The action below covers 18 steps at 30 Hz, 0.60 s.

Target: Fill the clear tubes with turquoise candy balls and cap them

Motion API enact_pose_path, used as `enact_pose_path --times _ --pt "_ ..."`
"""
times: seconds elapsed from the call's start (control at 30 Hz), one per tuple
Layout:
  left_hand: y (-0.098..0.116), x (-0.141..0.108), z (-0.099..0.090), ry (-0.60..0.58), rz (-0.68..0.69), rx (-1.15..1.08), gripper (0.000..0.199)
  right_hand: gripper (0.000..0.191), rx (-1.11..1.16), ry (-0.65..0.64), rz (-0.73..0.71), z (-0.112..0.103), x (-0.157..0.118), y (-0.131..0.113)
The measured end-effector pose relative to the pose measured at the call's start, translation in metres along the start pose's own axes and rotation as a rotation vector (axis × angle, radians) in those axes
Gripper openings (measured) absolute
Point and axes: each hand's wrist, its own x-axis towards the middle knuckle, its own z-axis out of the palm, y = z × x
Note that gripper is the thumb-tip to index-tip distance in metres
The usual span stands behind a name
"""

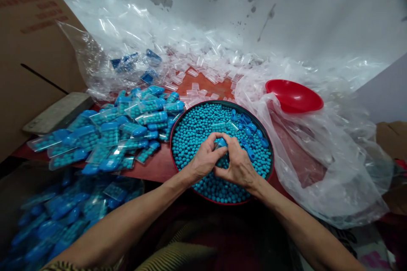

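Observation:
Over a round tray (171, 146) filled with turquoise beads (197, 129), my hands meet with bent fingers. My left hand (205, 156) and my right hand (240, 165) are both closed around a small blue-capped container (221, 142), which my fingers partly cover. Just beyond my fingertips lies a clear plastic container (224, 127). Several loose blue caps (249, 129) rest on the beads at the tray's right side. To the left is a heap of clear flat containers with blue caps, filled with turquoise beads (108, 133).
Clear plastic pieces (206, 67) and bags spread along the back of the red table (155, 165). A red bowl (294, 95) sits on plastic sheeting (343, 186) at right. Below left are more filled containers (63, 216). A cardboard box (34, 42) stands left.

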Motion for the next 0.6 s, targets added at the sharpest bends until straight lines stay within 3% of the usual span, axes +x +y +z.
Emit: enact_pose_path --times 0.1,0.23,0.37,0.5,0.6 --pt "-0.002 -0.003 0.004 0.066 -0.012 -0.008 0.020 0.072 0.011 0.021 -0.019 0.004 -0.002 -0.001" --pt "-0.011 -0.010 0.003 0.053 0.027 0.052 0.013 0.070 0.016 0.035 -0.023 0.015 -0.011 -0.003" --pt "-0.015 -0.020 -0.005 0.057 0.079 0.233 0.010 0.078 0.033 -0.111 -0.005 0.017 -0.014 -0.013" --pt "0.002 -0.025 -0.034 0.163 0.153 0.468 0.019 0.083 -0.023 -0.268 -0.052 0.001 -0.008 -0.015" --pt "0.023 -0.020 -0.077 0.342 0.173 0.651 0.027 0.060 -0.070 -0.214 0.046 -0.014 -0.003 0.008"
